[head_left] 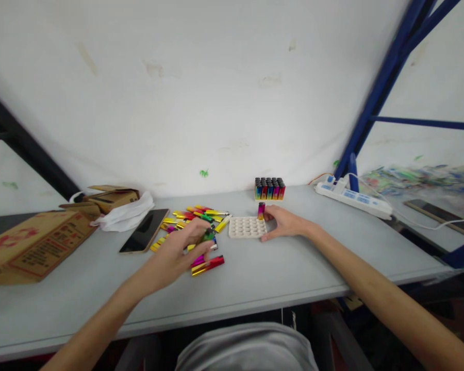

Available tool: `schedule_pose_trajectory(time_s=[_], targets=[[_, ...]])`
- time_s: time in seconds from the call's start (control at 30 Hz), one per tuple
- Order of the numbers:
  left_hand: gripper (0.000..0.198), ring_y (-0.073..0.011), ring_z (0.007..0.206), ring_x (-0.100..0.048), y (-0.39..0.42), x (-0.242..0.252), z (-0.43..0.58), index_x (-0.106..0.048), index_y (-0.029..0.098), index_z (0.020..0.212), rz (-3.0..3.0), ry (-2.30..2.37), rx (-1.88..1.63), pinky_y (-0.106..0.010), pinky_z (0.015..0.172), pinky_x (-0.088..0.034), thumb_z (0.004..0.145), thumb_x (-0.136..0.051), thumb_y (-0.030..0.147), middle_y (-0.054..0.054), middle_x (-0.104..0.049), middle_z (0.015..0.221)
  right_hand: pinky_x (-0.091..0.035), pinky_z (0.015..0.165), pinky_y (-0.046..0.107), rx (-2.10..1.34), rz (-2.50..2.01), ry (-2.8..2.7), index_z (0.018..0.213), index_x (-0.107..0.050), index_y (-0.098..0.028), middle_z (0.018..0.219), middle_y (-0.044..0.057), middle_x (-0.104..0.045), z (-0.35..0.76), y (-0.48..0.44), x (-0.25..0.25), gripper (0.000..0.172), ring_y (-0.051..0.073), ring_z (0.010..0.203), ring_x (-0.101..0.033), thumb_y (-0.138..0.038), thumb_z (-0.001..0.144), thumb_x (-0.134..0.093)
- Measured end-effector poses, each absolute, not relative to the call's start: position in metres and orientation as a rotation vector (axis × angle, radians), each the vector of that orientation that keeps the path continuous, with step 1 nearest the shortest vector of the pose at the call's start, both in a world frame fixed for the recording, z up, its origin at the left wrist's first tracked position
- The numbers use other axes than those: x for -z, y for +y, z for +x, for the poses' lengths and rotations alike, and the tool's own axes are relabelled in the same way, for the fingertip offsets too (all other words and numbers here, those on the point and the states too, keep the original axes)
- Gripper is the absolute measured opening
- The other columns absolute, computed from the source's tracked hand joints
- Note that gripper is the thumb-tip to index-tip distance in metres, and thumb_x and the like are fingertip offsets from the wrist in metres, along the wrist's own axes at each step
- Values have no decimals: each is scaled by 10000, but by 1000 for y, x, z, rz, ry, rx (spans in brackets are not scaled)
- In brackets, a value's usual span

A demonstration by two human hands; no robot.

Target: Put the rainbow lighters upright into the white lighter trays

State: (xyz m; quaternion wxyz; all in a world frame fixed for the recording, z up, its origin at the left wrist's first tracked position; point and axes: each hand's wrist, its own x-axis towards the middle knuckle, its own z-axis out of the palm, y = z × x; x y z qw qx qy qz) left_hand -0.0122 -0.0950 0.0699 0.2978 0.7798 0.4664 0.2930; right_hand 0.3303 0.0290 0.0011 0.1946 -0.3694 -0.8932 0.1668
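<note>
My left hand is over a loose pile of shiny lighters, with its fingers closed on a green lighter. A red and gold lighter lies just in front of that hand. My right hand grips the right end of a white tray with round holes, thumb at the near corner. One purple and yellow lighter stands upright in the tray's far right corner, beside my right index finger.
A full block of upright lighters stands against the wall. To the left are a phone, a white plastic bag and cardboard boxes. A power strip with cables lies at right, near a blue metal frame.
</note>
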Motion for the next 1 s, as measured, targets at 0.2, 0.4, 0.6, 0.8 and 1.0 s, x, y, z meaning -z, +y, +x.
schedule_pose_trajectory(time_s=[0.2,0.4,0.6,0.8,1.0], targets=[[365,-86,471,-346,-25,-66,45,-515,249,1080,1676,908,-972,-188,449,-263,913,-620,556,76,-458,649,-455,761,366,-402,-1002,-2533,950,-579,-181,925,67,-608,316,25,-1,729,253,828,-563,-788,620,-813],[484,-73,432,-185,6,-45,52,-370,218,589,1307,887,-856,-205,425,-160,879,-444,599,76,-223,530,-450,765,356,-438,-1002,-2525,917,-564,-195,918,57,-604,317,28,0,687,246,831,-561,-756,624,-831],[343,-74,422,-107,-14,-37,45,-348,220,590,1161,963,-851,-199,397,-101,856,-417,426,81,-189,527,-435,731,330,-478,-994,-2520,950,-559,-188,924,50,-590,319,30,3,687,224,807,-544,-739,643,-830],[385,-65,411,-145,-15,-32,51,-376,210,629,1162,994,-869,-185,390,-122,917,-400,466,85,-234,528,-431,742,330,-462,-983,-2524,959,-561,-181,931,53,-584,320,30,4,689,227,817,-540,-735,648,-830],[276,-98,464,-380,-19,-21,55,-476,228,901,1428,821,-997,-197,441,-310,976,-474,494,69,-472,631,-427,738,330,-441,-974,-2534,966,-561,-184,925,52,-591,319,30,4,692,226,814,-538,-742,653,-824]])
